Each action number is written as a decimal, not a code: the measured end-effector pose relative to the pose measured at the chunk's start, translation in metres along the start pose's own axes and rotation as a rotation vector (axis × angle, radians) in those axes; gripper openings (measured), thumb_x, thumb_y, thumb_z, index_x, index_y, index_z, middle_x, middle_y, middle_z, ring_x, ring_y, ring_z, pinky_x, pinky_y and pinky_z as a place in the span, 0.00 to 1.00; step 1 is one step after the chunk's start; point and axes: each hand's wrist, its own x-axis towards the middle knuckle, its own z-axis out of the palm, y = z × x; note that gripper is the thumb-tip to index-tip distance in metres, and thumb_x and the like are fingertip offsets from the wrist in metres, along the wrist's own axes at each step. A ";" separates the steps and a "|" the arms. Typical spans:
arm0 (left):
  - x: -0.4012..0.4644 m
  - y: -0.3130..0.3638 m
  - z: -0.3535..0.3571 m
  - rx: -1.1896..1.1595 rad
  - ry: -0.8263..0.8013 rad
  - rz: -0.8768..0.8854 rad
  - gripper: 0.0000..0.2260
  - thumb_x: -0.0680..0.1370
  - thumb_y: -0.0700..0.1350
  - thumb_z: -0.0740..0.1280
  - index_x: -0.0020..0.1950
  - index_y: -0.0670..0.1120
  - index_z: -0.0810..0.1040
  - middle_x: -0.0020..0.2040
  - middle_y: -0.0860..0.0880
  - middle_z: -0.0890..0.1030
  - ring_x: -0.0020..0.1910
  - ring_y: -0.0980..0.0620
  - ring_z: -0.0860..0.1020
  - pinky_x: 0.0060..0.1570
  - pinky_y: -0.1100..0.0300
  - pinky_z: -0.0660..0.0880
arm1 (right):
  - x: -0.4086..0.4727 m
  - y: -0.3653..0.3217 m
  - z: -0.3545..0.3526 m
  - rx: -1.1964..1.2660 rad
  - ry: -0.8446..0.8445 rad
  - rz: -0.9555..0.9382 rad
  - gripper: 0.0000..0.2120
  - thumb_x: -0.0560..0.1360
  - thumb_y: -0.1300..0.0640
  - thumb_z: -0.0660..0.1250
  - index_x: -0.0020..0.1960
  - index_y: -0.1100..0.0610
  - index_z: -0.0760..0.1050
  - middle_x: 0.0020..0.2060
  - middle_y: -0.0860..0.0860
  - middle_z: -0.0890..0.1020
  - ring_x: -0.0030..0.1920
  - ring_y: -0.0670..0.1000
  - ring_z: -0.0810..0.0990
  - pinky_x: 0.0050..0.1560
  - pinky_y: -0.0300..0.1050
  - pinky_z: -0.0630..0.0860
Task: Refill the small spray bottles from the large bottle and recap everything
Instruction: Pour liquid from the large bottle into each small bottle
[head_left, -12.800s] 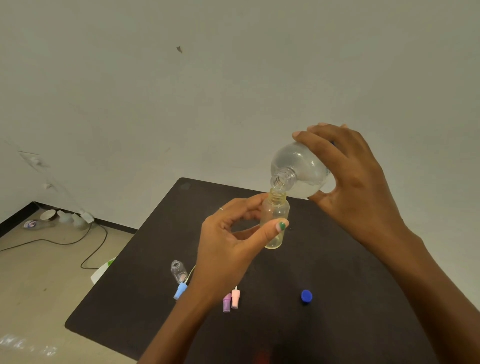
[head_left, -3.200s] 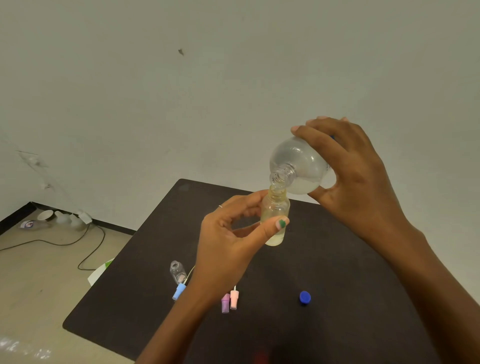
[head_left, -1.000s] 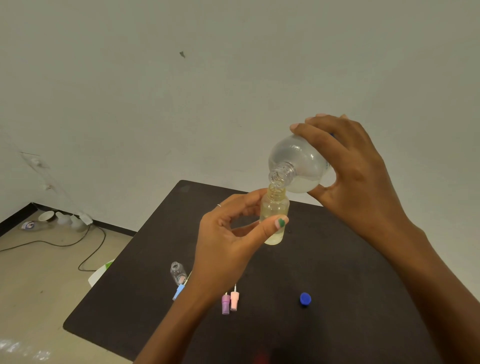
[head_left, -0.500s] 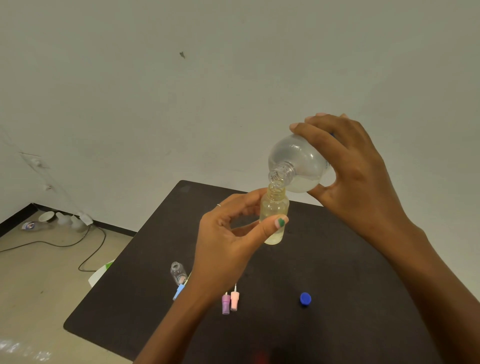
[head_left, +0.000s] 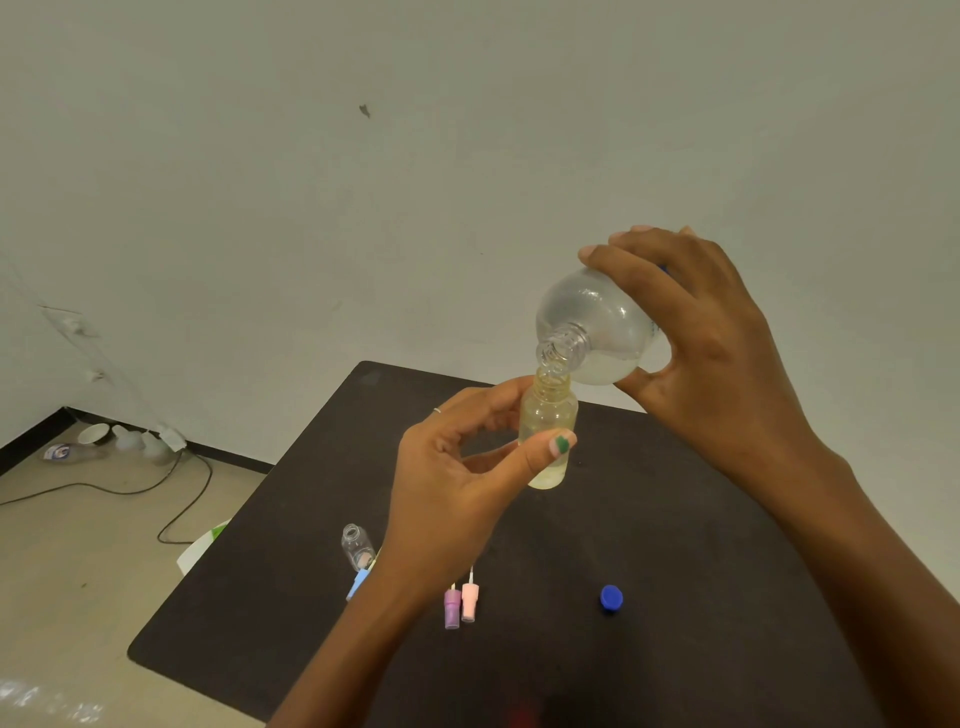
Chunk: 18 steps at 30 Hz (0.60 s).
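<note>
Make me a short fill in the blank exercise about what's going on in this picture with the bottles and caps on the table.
1. The right hand tips the large bottle over the small bottle held by the ____ hand.
2. The loose round cap on the table is ____.
3. Beside the purple spray top lies a ____ one.
4. The empty small bottle on the table has no ____.

Missing words: left; blue; pink; cap

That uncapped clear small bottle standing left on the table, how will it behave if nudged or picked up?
The clear small bottle looks empty, so probably very light. It stands upright, narrow and tall, so a nudge would likely tip it, then roll it on the table. Smooth walls may be slippery.
</note>
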 end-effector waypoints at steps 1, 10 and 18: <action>0.000 0.001 0.000 -0.004 0.001 -0.004 0.15 0.68 0.46 0.73 0.54 0.54 0.79 0.50 0.56 0.82 0.50 0.58 0.81 0.44 0.73 0.75 | 0.000 0.000 0.000 0.001 0.000 -0.001 0.30 0.67 0.60 0.76 0.67 0.57 0.71 0.62 0.58 0.74 0.64 0.57 0.70 0.69 0.51 0.63; 0.000 0.003 0.000 0.000 -0.006 0.002 0.14 0.68 0.47 0.74 0.53 0.55 0.79 0.49 0.57 0.83 0.50 0.58 0.81 0.44 0.72 0.75 | 0.000 0.000 -0.002 0.001 -0.004 0.003 0.30 0.67 0.60 0.76 0.67 0.57 0.71 0.62 0.58 0.74 0.64 0.58 0.70 0.70 0.51 0.62; 0.001 0.003 -0.001 0.010 -0.005 0.012 0.15 0.68 0.47 0.75 0.53 0.58 0.79 0.48 0.60 0.83 0.50 0.59 0.81 0.44 0.73 0.75 | 0.001 -0.001 -0.002 0.004 -0.001 -0.001 0.30 0.67 0.60 0.76 0.67 0.57 0.71 0.62 0.58 0.74 0.64 0.58 0.70 0.69 0.53 0.64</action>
